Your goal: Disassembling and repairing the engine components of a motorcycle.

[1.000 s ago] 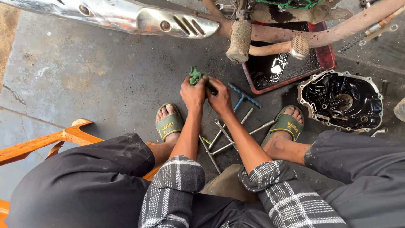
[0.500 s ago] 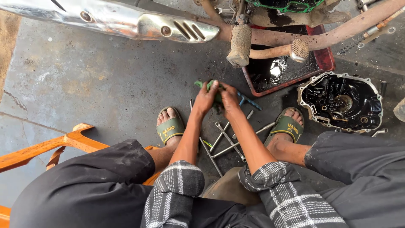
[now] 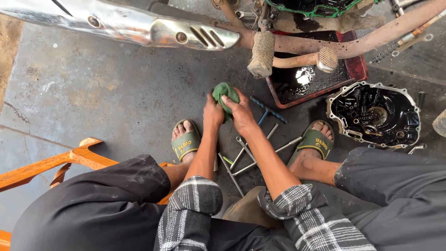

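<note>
Green cloth, bunched into a wad, sits pinched between both hands above the concrete floor, the left hand closed on its near-left side and the right hand with fingers curled over its top.

sleeves: black-and-white plaid, rolled up near the elbows | trousers: dark, loose, dusty at the knees | sandals: olive-green slides with yellow lettering on the strap, toes bare | hands: bare, no gloves
</note>
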